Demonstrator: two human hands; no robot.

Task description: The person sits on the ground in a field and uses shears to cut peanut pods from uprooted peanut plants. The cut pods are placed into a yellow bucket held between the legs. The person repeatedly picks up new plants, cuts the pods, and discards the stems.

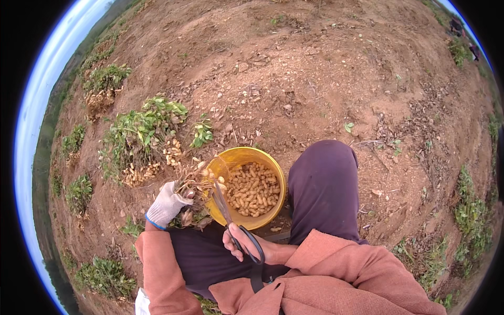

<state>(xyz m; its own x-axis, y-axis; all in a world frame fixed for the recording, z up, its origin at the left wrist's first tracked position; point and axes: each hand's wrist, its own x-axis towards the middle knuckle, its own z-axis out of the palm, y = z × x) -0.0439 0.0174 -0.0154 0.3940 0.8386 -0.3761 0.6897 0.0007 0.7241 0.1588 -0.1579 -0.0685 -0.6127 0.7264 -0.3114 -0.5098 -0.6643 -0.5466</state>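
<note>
My left hand (pixel 167 204), in a white knit glove with a blue cuff edge, grips a pulled peanut plant (pixel 193 179) by its stems, its roots and pods hanging at the left rim of a yellow bucket (pixel 280 197). Many loose peanut pods (pixel 252 189) lie inside the bucket. Bare, my right hand (pixel 246 244) holds black-handled scissors (pixel 222 204) by the finger loops. Their blades point up over the bucket's left side, touching or very near the pods of the held plant. Whether the blades are apart cannot be told clearly.
A heap of uprooted peanut plants (pixel 141 134) with pods lies left of the bucket. Further plant piles (pixel 104 82) line the field at the left, and green plants (pixel 472 216) grow at the right. My knee (pixel 325 189) is beside the bucket. Distant people (pixel 456 26) appear at top right.
</note>
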